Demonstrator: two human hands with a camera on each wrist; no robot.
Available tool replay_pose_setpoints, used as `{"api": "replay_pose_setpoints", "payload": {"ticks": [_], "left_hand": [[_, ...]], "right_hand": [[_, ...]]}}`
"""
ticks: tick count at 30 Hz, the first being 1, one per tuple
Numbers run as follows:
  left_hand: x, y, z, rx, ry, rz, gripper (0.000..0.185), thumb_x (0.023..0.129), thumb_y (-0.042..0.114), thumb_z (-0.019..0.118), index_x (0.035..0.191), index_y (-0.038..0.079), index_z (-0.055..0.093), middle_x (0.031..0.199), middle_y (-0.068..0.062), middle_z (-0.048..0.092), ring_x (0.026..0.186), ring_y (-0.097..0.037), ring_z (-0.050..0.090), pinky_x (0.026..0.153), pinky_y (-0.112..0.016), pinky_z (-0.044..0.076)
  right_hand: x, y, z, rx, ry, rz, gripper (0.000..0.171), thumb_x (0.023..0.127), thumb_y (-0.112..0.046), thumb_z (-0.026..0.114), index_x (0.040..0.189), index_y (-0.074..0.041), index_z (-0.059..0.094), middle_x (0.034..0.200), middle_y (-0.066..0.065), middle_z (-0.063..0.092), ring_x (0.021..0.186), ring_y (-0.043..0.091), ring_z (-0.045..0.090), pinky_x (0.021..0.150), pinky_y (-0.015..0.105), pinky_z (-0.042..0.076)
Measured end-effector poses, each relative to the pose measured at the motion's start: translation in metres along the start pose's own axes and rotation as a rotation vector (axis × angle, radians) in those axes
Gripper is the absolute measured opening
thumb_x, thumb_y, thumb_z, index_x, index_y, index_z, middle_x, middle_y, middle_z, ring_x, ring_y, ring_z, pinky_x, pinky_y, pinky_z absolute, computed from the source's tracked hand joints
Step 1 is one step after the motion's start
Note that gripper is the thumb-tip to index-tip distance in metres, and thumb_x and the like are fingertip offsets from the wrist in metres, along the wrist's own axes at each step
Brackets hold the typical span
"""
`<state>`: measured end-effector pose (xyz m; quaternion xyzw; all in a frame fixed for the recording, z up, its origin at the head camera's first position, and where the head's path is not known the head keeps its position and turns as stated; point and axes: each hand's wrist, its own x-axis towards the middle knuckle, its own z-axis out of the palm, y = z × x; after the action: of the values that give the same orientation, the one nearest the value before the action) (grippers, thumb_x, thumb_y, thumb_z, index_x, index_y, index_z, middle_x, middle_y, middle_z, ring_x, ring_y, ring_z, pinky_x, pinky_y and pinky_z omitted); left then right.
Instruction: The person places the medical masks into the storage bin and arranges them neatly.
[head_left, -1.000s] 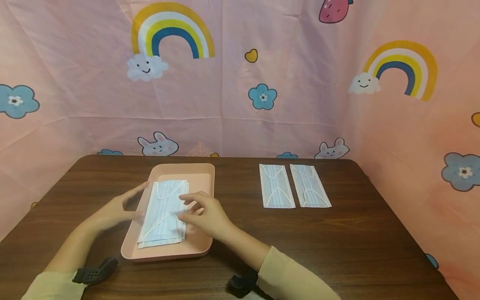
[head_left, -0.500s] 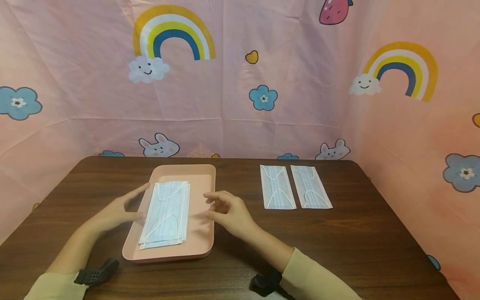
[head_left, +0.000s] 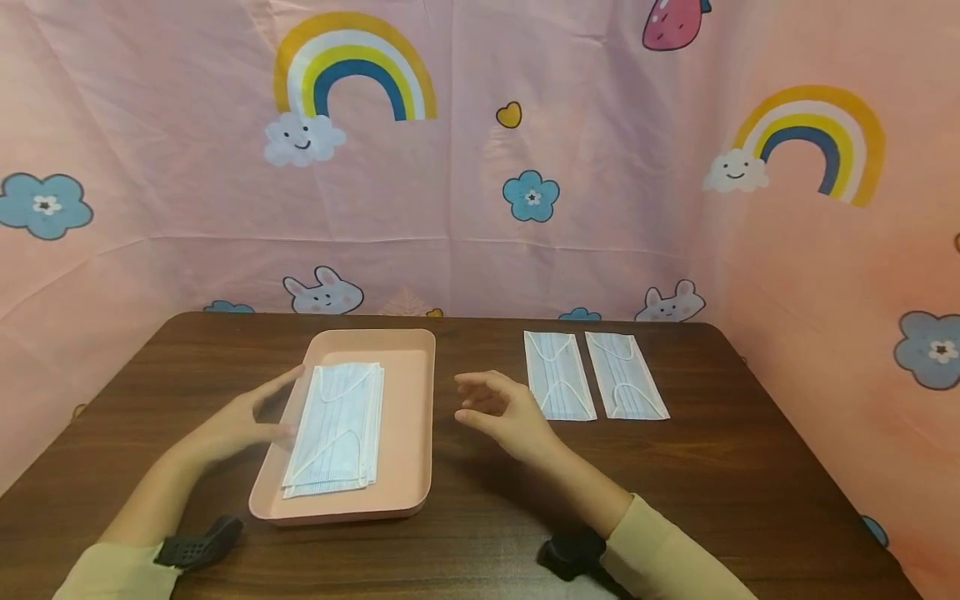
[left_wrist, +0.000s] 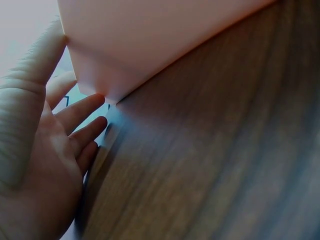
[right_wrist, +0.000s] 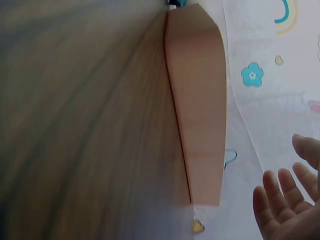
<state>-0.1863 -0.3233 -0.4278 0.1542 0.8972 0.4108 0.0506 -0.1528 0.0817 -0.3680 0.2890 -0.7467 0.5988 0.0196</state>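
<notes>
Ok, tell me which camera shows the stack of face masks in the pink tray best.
The head view: the stack of masks lies fully visible in the pink tray. The left wrist view shows only the tray's outer wall, the right wrist view only its side; neither shows the masks.

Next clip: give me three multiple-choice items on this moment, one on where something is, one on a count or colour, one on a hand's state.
1. Where does the stack of masks lie?
A. In the pink tray
B. On the bare table, right of the tray
C. In the right hand

2. How many single masks lie on the table outside the tray?
A. One
B. Two
C. Four

3. What is the right hand doing?
A. Pinching a mask
B. Pressing on the tray
C. Hovering with relaxed fingers, holding nothing

Answers:
1 A: the head view shows the stack inside the tray's rim.
2 B: one mask and a second mask lie side by side, right of the tray.
3 C: the right hand is between the tray and the two masks, with nothing in its fingers. The left hand is at the tray's left edge.
</notes>
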Motion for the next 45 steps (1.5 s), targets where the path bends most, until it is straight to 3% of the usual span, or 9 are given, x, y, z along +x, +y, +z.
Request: {"api": "replay_pose_setpoints", "payload": {"ticks": [8,12,19,26,34,41,45], "left_hand": [[0.0,0.0,-0.001,0.014,0.005,0.014,0.096,0.075,0.023,0.078,0.154,0.02,0.023,0.152,-0.027,0.022,0.134,-0.057,0.015,0.092,-0.077,0.019],[-0.001,0.001,0.0,0.009,0.002,0.013,0.097,0.075,0.023,0.078,0.154,0.02,0.022,0.152,-0.027,0.022,0.134,-0.057,0.015,0.092,-0.077,0.02],[-0.001,-0.002,0.001,0.02,0.008,0.017,0.096,0.075,0.022,0.078,0.154,0.021,0.023,0.151,-0.027,0.023,0.133,-0.057,0.016,0.092,-0.077,0.02],[0.001,-0.003,0.001,0.017,0.009,0.033,0.095,0.075,0.022,0.078,0.153,0.02,0.024,0.151,-0.026,0.024,0.133,-0.056,0.017,0.092,-0.076,0.02],[0.001,0.0,0.0,0.013,0.009,0.032,0.094,0.076,0.022,0.077,0.154,0.02,0.024,0.151,-0.026,0.024,0.133,-0.056,0.017,0.093,-0.076,0.02],[0.002,0.001,0.0,-0.002,0.012,0.035,0.095,0.076,0.022,0.078,0.153,0.019,0.024,0.152,-0.026,0.023,0.134,-0.055,0.015,0.093,-0.076,0.018],[0.002,0.0,-0.001,0.0,0.011,0.037,0.094,0.076,0.022,0.078,0.153,0.019,0.024,0.152,-0.027,0.023,0.134,-0.056,0.015,0.093,-0.077,0.018]], "right_hand": [[0.003,0.041,-0.037,-0.115,0.039,-0.008,0.042,0.084,-0.004,0.073,0.125,-0.002,0.061,0.113,0.011,0.061,0.102,0.035,0.06,0.085,0.05,0.048],[0.005,0.05,-0.058,-0.183,0.072,-0.014,0.043,0.085,-0.01,0.073,0.126,-0.007,0.061,0.114,0.006,0.062,0.103,0.03,0.059,0.084,0.048,0.048],[0.008,0.059,-0.089,-0.235,0.128,0.029,0.045,0.086,-0.01,0.072,0.129,-0.003,0.058,0.117,0.018,0.061,0.107,0.037,0.057,0.086,0.047,0.047],[0.006,0.038,-0.109,-0.233,0.145,0.076,0.043,0.087,0.0,0.068,0.127,0.009,0.054,0.118,0.029,0.057,0.109,0.045,0.054,0.087,0.053,0.046],[0.005,0.076,-0.152,-0.276,0.182,0.128,0.047,0.09,-0.015,0.069,0.133,-0.003,0.054,0.128,0.02,0.054,0.115,0.043,0.05,0.092,0.045,0.045],[-0.003,0.087,-0.184,-0.309,0.239,0.183,0.049,0.089,-0.021,0.071,0.132,-0.007,0.055,0.131,0.016,0.053,0.12,0.036,0.048,0.095,0.05,0.041],[-0.008,0.094,-0.198,-0.338,0.256,0.219,0.051,0.089,-0.023,0.071,0.134,-0.006,0.055,0.133,0.017,0.052,0.121,0.035,0.047,0.094,0.046,0.042]]}}
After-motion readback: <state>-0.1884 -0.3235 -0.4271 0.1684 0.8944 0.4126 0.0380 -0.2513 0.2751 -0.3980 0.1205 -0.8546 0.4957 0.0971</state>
